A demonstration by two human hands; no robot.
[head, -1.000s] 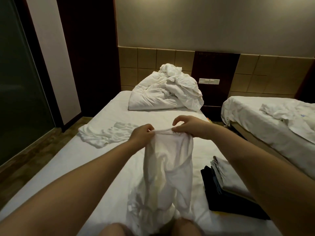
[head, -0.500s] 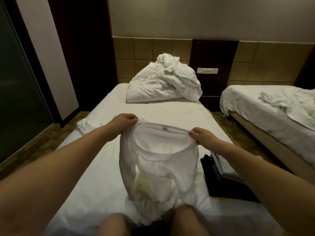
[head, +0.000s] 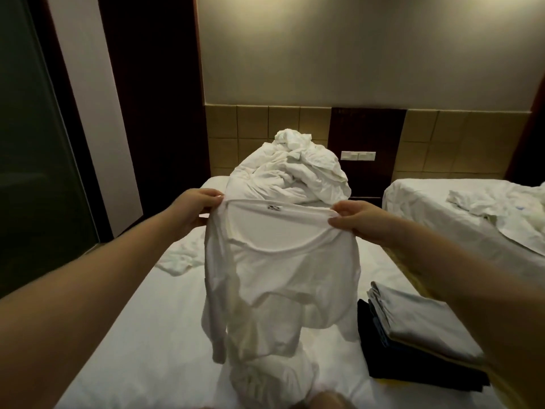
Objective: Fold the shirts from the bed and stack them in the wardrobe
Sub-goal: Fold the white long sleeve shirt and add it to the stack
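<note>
Between the left hand [head: 197, 204] and right hand [head: 355, 217], each pinching its neckline, a limp white cotton shirt [head: 280, 284] hangs over the white-sheeted bed [head: 153, 335], ready, seemingly, to be laid flat for folding.

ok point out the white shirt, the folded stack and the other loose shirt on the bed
white shirt [head: 283, 267], head view, chest below the neckline
folded stack [head: 413, 329], head view, top grey piece
loose shirt [head: 180, 258], head view, crumpled middle

We saw a crumpled duvet [head: 290, 172] heaped against the tiled headboard [head: 267, 131]; a wall switch [head: 358, 155] (pale) sat beside it.
</note>
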